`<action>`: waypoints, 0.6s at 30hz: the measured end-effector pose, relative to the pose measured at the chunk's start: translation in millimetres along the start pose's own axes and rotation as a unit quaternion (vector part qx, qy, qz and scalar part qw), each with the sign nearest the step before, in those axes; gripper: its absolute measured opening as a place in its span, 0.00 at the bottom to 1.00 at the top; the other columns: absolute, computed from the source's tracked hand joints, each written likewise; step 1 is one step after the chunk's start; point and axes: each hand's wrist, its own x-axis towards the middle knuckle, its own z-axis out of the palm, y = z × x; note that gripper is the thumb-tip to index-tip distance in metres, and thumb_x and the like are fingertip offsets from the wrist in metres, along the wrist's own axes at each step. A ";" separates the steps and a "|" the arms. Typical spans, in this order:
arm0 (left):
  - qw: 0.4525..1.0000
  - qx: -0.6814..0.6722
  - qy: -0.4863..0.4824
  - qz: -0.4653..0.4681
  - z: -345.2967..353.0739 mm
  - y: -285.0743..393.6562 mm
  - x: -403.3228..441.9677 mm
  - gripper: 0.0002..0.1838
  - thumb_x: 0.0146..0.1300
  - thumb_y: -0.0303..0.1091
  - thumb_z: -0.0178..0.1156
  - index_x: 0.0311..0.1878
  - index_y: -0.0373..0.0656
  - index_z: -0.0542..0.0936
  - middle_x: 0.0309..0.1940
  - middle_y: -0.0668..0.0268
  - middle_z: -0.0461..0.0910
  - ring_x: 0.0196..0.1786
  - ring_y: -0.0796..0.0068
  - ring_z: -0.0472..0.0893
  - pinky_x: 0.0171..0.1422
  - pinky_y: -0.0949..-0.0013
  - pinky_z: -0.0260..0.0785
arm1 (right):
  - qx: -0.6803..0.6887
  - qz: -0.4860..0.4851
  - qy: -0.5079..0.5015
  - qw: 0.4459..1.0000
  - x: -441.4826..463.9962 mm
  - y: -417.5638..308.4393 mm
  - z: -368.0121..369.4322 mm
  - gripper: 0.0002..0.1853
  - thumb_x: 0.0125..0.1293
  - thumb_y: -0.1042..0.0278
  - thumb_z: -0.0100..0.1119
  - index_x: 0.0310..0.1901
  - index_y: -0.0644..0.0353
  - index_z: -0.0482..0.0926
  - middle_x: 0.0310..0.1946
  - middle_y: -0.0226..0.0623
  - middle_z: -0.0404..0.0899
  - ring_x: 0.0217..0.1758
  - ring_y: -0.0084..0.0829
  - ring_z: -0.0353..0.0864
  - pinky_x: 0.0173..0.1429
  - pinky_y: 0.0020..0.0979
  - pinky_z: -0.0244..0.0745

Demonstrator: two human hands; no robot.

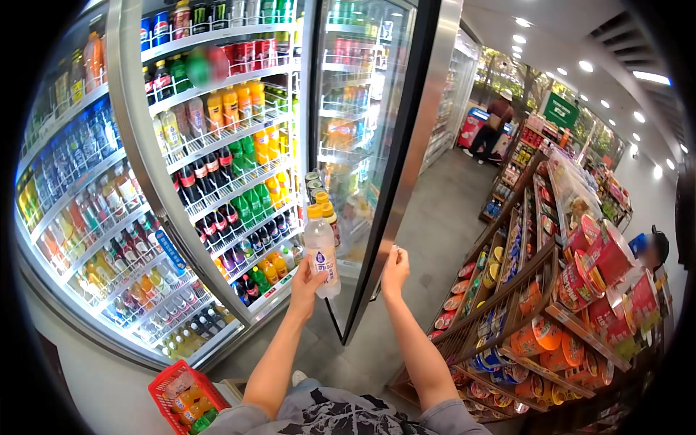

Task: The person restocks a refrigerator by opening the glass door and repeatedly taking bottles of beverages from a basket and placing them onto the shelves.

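1. In my head view, my left hand (312, 283) is wrapped round a pale bottle (321, 250) with a yellow cap, held cap up just off the centre, toward 7 o'clock.
2. My right hand (395, 272), between 4 and 5 o'clock, has its fingers curled in beside the steel edge of the glass door (359, 167); I cannot tell whether they grip it.
3. That door stands open toward 12 o'clock.
4. At 10 o'clock the drinks fridge (133, 109) shows rows of bottles and cans.
5. A red basket (168, 372) with orange and green bottles sits at 7 o'clock.
6. A snack rack (587, 339) fills 4 o'clock, and a person (498, 119) stands far off at 2 o'clock.
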 end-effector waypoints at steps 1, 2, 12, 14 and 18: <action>1.000 -0.001 -0.002 -0.007 4.2 -3.1 5.0 0.34 0.62 0.27 0.64 0.71 0.36 0.64 0.61 0.63 0.75 0.62 0.73 0.74 0.68 0.68 0.63 | 0.015 -0.050 0.067 0.996 4.7 -2.9 -1.8 0.16 0.72 0.57 0.52 0.46 0.64 0.77 0.43 0.44 0.78 0.48 0.39 0.78 0.55 0.37 0.71; 1.000 -0.001 -0.005 -0.015 7.9 -6.3 9.1 0.34 0.62 0.28 0.65 0.71 0.36 0.64 0.61 0.63 0.74 0.62 0.74 0.73 0.68 0.69 0.64 | 0.019 -0.036 0.056 0.998 5.6 -4.1 -9.6 0.16 0.71 0.65 0.52 0.56 0.64 0.71 0.55 0.46 0.71 0.59 0.43 0.71 0.65 0.40 0.64; 0.998 0.035 -0.039 -0.025 21.0 -9.8 20.5 0.30 0.67 0.31 0.62 0.71 0.37 0.65 0.59 0.67 0.76 0.59 0.79 0.74 0.65 0.70 0.65 | 0.162 -0.095 -0.307 0.933 -30.7 -38.9 18.5 0.24 0.68 0.67 0.61 0.63 0.65 0.70 0.52 0.42 0.79 0.51 0.29 0.80 0.51 0.30 0.77; 0.999 0.032 -0.032 -0.029 9.4 -7.0 20.3 0.33 0.69 0.35 0.60 0.74 0.38 0.61 0.63 0.65 0.73 0.63 0.77 0.72 0.68 0.70 0.62 | 0.213 -0.042 -0.339 0.915 -34.4 -33.4 33.8 0.25 0.69 0.66 0.61 0.64 0.66 0.69 0.53 0.42 0.79 0.53 0.29 0.80 0.53 0.30 0.77; 0.996 0.056 0.020 -0.059 -15.5 -3.3 30.6 0.35 0.70 0.38 0.60 0.75 0.37 0.60 0.65 0.62 0.71 0.66 0.75 0.70 0.70 0.70 0.60 | 0.220 0.027 -0.404 0.888 -37.2 -24.9 63.5 0.26 0.72 0.66 0.58 0.66 0.68 0.65 0.56 0.41 0.77 0.57 0.26 0.77 0.59 0.29 0.73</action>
